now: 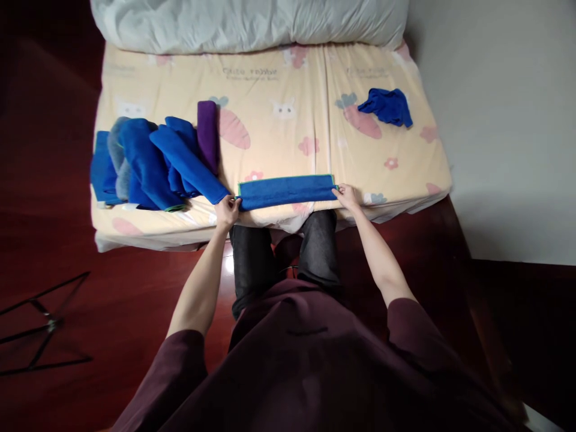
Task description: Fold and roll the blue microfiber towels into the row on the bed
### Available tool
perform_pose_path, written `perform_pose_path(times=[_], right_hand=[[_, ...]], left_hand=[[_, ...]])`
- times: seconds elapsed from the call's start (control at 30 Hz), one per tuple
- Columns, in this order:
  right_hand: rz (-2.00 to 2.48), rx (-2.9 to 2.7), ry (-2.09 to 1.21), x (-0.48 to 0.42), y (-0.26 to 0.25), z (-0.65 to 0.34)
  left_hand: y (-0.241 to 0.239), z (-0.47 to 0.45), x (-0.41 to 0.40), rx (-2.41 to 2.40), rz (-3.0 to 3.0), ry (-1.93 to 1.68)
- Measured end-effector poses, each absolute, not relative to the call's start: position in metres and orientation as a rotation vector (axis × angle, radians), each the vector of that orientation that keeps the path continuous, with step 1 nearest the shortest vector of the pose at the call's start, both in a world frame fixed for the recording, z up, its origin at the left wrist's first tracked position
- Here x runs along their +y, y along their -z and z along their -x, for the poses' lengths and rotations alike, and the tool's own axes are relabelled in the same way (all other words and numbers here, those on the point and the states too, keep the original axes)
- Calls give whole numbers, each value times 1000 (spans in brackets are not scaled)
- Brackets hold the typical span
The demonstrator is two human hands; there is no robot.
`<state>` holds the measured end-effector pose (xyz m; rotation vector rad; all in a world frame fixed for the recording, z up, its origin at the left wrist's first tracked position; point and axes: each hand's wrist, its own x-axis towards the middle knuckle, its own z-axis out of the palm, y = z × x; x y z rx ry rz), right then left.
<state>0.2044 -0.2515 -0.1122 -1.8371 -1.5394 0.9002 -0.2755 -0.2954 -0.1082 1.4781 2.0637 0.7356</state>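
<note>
A blue towel [288,191] with a green edge lies folded into a long strip along the near edge of the bed. My left hand [228,210] pinches its left end, and my right hand [345,196] pinches the right end. Beside my left hand, the end of a folded blue towel [189,165] reaches down from a heap of blue towels [144,159]. A grey towel [120,174] and a folded purple towel [207,135] are among that heap. Farther off on the right sits a crumpled blue cloth [387,108].
The bed [270,144] has a cream sheet printed with carrots and rabbits. A pale quilt [252,24] lies across its far side. A white wall [504,120] stands at the right. Black stand legs [49,324] rest on the dark red floor [135,282] at left.
</note>
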Motion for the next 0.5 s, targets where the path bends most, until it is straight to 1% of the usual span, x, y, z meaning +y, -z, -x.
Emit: perform_pose_path(times=[0.1,0.2,0.3,0.4,0.5], right_hand=[[1872,-1605,-829,-254,107,-206],[1839,-1749,-616,-261,98,-210],[1704,-1968,-449,-269,87,-213],[1541,-2197,-433,-276,80,-207],[1503,-2372,-473,-281,80,-196]], left_hand=[[108,277,-297,2012,-1557,-708],[102,279,-305,1939,-1741,-740],[95,282,-314,1792,-2016,-750],[94,280,-316,1571,-2223,-616],[102,274,-310,1499,-2266,-426]])
